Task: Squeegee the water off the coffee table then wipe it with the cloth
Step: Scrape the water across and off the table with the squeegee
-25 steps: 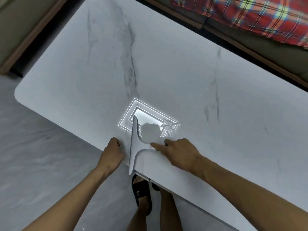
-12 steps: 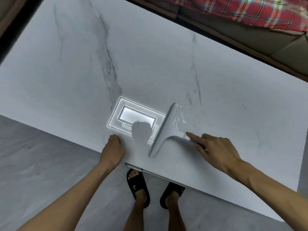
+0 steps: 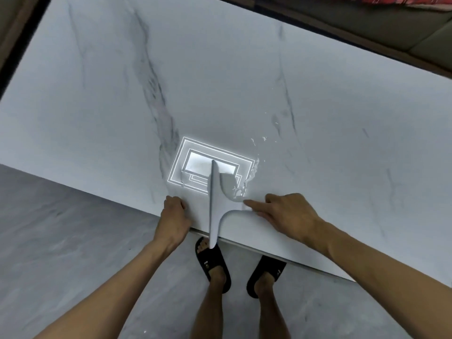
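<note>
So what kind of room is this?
Probably a living room at home. There's a low marble-look coffee table, what looks like a sofa behind it, and the person is wearing black slippers.

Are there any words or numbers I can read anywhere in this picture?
No readable text.
Left black sandal: a tiny pale mark on the strap, too small and blurred to read.
Squeegee, coffee table: no words; the bright rectangles are only a reflected light.
</note>
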A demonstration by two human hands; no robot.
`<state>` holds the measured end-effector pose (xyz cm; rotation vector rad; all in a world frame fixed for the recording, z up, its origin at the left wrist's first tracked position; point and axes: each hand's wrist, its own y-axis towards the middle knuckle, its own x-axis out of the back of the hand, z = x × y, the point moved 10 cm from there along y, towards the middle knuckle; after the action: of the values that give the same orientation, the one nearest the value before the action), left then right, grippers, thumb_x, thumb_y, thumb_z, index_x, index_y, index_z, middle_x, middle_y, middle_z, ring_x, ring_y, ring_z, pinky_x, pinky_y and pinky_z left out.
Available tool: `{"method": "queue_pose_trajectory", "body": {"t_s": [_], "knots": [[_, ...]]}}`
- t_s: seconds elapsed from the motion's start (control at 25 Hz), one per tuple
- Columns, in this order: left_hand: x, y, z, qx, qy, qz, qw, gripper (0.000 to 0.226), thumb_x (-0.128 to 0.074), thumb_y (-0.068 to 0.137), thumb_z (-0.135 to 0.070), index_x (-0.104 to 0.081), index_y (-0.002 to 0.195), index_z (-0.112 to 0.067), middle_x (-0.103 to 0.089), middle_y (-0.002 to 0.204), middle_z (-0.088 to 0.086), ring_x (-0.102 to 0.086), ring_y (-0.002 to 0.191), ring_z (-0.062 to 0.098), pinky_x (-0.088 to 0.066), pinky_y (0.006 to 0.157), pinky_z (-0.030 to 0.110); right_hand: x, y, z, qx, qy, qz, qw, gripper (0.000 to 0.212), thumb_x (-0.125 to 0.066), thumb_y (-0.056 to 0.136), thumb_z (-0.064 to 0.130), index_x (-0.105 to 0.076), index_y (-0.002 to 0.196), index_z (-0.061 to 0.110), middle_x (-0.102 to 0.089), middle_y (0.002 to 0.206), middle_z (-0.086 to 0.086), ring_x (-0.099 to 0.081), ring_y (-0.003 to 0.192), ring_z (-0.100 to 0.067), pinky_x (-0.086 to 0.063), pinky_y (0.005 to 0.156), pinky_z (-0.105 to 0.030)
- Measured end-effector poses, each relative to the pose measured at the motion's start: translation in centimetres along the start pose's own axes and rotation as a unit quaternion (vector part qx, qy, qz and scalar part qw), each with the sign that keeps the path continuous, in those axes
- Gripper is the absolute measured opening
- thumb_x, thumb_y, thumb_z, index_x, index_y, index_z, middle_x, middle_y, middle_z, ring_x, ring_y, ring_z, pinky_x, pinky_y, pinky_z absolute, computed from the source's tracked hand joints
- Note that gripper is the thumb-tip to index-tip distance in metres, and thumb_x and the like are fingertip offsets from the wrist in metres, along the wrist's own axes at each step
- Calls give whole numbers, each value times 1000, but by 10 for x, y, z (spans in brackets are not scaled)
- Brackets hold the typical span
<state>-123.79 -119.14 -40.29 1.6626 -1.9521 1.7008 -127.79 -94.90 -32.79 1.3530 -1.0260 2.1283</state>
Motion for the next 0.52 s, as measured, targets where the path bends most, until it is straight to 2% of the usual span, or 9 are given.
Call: {"method": "queue_pose_trajectory", "body": {"t_s": [0.04, 0.12, 0.2, 0.28, 0.36, 0.44, 0.52], "knots": [[-7, 0, -5, -6, 18, 14, 1000, 26, -38, 76, 11, -41, 89, -11, -44, 105, 9, -52, 100, 33, -38, 73, 29, 5, -18, -19, -19, -2, -11, 1000, 38, -44, 99, 39, -47, 136, 45, -59, 78, 0, -58, 56, -29, -39, 47, -31], [-18, 1, -8, 10, 48, 48, 998, 25, -37, 76, 10, -40, 90, -10, -39, 128, 23, -44, 120, 45, -43, 94, 44, 11, -54, -51, -53, -19, -16, 998, 37, -50, 96, 38, -52, 132, 44, -58, 73, 2, -57, 51, -27, -38, 43, -30], [-22, 3, -5, 29, 66, 69, 995, 24, -38, 76, 8, -39, 90, -10, -30, 139, 33, -37, 127, 50, -40, 100, 50, 15, -83, -77, -83, -43, -14, 995, 37, -54, 93, 38, -56, 129, 45, -54, 66, 6, -53, 45, -22, -35, 39, -29], [-22, 4, -4, 33, 74, 74, 994, 23, -39, 75, 7, -39, 91, -10, -32, 139, 32, -40, 125, 48, -41, 93, 45, 19, -105, -95, -122, -64, -2, 990, 37, -54, 92, 39, -56, 128, 48, -50, 62, 7, -51, 43, -18, -32, 38, -27], [-19, 6, -6, 28, 72, 68, 995, 23, -41, 75, 6, -39, 93, -10, -41, 128, 24, -50, 105, 40, -40, 77, 37, 19, -107, -93, -136, -48, 8, 989, 38, -43, 94, 45, -49, 130, 53, -52, 66, 9, -55, 49, -17, -35, 41, -27], [-14, 5, -6, 23, 50, 51, 997, 23, -42, 77, 5, -40, 95, -10, -46, 107, 15, -48, 83, 30, -35, 67, 34, 13, -87, -66, -115, 3, 21, 993, 42, -27, 96, 51, -39, 135, 55, -56, 76, 10, -61, 62, -18, -38, 49, -27], [-1, 2, 1, 43, -7, 3, 999, 22, -40, 79, 2, -43, 96, -11, -52, 90, 10, -49, 74, 28, -35, 58, 32, 5, -47, -20, -54, 52, 23, 997, 42, -23, 98, 52, -37, 137, 54, -58, 83, 8, -62, 67, -23, -38, 52, -29]]}}
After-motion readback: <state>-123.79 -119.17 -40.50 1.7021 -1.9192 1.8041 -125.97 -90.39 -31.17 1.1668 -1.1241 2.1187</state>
